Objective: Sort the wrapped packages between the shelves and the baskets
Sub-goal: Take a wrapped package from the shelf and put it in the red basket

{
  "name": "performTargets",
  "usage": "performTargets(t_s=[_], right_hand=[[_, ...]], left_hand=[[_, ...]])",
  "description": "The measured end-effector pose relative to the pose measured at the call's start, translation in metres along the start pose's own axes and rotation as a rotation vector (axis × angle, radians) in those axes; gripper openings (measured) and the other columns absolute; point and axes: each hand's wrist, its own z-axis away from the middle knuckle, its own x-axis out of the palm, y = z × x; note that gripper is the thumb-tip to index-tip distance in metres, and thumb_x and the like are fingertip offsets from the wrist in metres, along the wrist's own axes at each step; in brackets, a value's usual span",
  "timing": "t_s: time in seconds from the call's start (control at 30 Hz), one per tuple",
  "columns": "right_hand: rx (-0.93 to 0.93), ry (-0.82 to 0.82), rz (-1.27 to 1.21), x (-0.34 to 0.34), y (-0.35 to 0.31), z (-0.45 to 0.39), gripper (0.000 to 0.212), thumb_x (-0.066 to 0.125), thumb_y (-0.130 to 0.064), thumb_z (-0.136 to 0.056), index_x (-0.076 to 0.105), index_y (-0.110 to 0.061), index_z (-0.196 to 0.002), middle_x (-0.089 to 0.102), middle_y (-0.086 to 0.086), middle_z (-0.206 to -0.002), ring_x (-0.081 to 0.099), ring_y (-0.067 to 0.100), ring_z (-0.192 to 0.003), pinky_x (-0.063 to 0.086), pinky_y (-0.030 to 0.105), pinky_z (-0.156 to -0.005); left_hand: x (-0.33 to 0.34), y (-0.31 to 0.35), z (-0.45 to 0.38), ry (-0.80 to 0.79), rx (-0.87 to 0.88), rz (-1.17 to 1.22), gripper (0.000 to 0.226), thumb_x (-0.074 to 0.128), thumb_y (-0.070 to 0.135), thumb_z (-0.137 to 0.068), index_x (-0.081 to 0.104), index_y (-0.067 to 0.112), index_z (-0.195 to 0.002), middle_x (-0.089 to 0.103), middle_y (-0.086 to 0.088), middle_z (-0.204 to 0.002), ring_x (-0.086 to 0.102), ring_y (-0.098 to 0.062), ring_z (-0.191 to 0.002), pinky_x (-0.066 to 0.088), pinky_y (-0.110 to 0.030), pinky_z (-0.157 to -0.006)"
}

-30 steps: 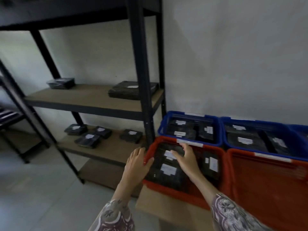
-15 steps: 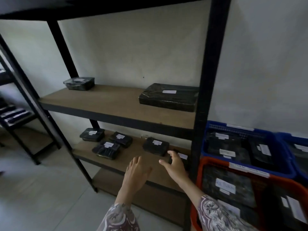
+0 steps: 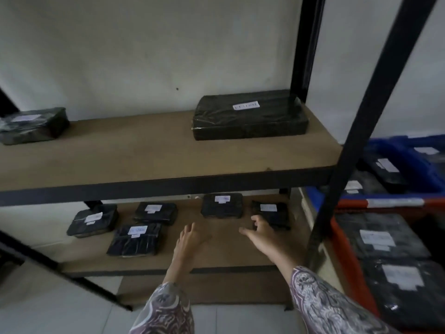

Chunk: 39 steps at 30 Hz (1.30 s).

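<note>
Several black wrapped packages with white labels lie on the lower shelf (image 3: pixel 224 251). My right hand (image 3: pixel 258 231) is open, fingers spread, its fingertips at the near left edge of the rightmost package (image 3: pixel 271 214). My left hand (image 3: pixel 190 239) hovers open over bare shelf board, holding nothing. Another package (image 3: pixel 222 204) lies just behind and between the hands. Further left lie three more packages (image 3: pixel 134 239), (image 3: pixel 155 213), (image 3: pixel 92 220). On the upper shelf (image 3: pixel 144 155) rest a large package (image 3: pixel 250 115) and a small one (image 3: pixel 33 125).
A black upright post (image 3: pixel 356 131) of the shelf stands right of my right arm. Beyond it, a red basket (image 3: pixel 342 242) and a blue basket (image 3: pixel 409 150) hold several packages. A diagonal black brace (image 3: pixel 60 268) crosses the lower left. White floor tiles lie below.
Both hands left the red basket and moved left to the lower shelf. My view swung left and closer to the shelves. The right hand has reached the rightmost package.
</note>
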Motion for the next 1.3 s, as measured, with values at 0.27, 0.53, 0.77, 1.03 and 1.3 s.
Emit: performTargets(t_s=[0.27, 0.53, 0.77, 1.03, 1.3], right_hand=[[0.125, 0.102, -0.074, 0.064, 0.061, -0.06, 0.06, 0.059, -0.033, -0.089, 0.035, -0.012, -0.139, 0.042, 0.009, -0.14, 0.046, 0.021, -0.124, 0.037, 0.026, -0.09], [-0.085, 0.374, 0.008, 0.1, 0.091, -0.164, 0.055, 0.054, -0.032, -0.092, 0.042, -0.001, -0.135, 0.051, 0.016, -0.135, 0.049, 0.028, -0.123, 0.039, 0.03, -0.097], [-0.037, 0.399, -0.078, 0.108, 0.09, -0.226, 0.034, 0.059, -0.025, -0.09, 0.053, 0.0, -0.112, 0.058, 0.016, -0.113, 0.056, 0.029, -0.105, 0.042, 0.032, -0.083], [-0.099, 0.43, -0.176, 0.108, 0.098, -0.211, 0.031, 0.067, -0.003, -0.081, 0.047, -0.001, -0.105, 0.054, 0.006, -0.098, 0.053, 0.02, -0.091, 0.038, 0.027, -0.077], [-0.141, 0.414, -0.16, 0.107, 0.098, -0.21, 0.029, 0.065, -0.006, -0.084, 0.047, -0.002, -0.107, 0.052, 0.003, -0.098, 0.05, 0.015, -0.091, 0.037, 0.025, -0.077]], left_hand=[[0.053, -0.065, -0.088, -0.027, 0.029, 0.129, 0.059, 0.051, 0.046, -0.088, 0.037, 0.014, -0.136, 0.04, -0.009, -0.136, 0.034, -0.029, -0.129, 0.033, -0.04, -0.102], [0.1, -0.1, -0.186, 0.052, 0.129, 0.419, 0.039, 0.054, 0.037, -0.088, 0.049, 0.015, -0.121, 0.05, 0.0, -0.119, 0.044, -0.025, -0.119, 0.037, -0.042, -0.102], [0.107, -0.099, -0.223, 0.111, 0.161, 0.692, 0.039, 0.058, 0.018, -0.089, 0.046, 0.007, -0.125, 0.057, -0.008, -0.118, 0.054, -0.019, -0.105, 0.044, -0.032, -0.092], [0.114, -0.095, -0.219, 0.252, 0.156, 0.652, 0.032, 0.059, 0.001, -0.085, 0.056, 0.005, -0.117, 0.066, -0.01, -0.111, 0.061, -0.023, -0.104, 0.045, -0.025, -0.083], [0.118, -0.096, -0.224, 0.26, 0.144, 0.692, 0.031, 0.059, -0.001, -0.085, 0.057, 0.005, -0.115, 0.066, -0.012, -0.111, 0.061, -0.024, -0.105, 0.046, -0.026, -0.085]])
